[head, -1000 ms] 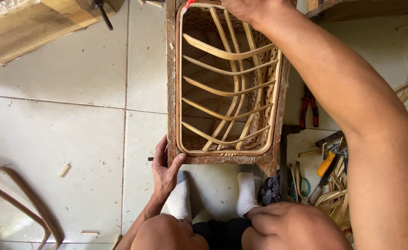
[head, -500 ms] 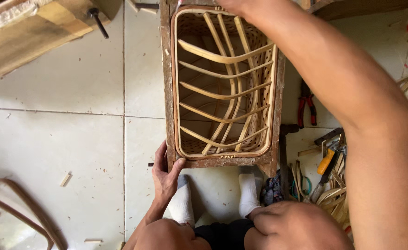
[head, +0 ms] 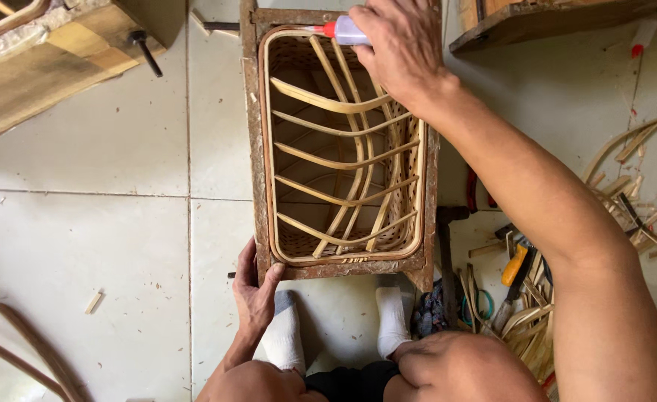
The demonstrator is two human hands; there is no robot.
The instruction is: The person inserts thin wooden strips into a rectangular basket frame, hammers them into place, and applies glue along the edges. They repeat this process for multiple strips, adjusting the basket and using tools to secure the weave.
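Observation:
A rectangular woven rattan basket (head: 341, 149) sits inside a rough wooden frame (head: 254, 134) on the tiled floor, with bent cane strips crossing its open top. My right hand (head: 399, 48) reaches over the far rim and is shut on a small glue bottle (head: 347, 31) with a red nozzle pointing left along the rim. At the near left corner, my left hand (head: 254, 290) grips the wooden frame. Both my feet in white socks (head: 284, 335) rest just below the frame.
A wooden block with a metal bolt (head: 144, 48) lies at the upper left. Pliers, cutters and cane offcuts (head: 515, 290) are piled to the right. Curved rattan pieces (head: 16, 342) lie at the lower left. Another wooden piece (head: 552, 18) sits at the upper right.
My right hand has come down into view at the basket's far rim, so the glue bottle now shows. The left hand keeps its grip on the frame corner.

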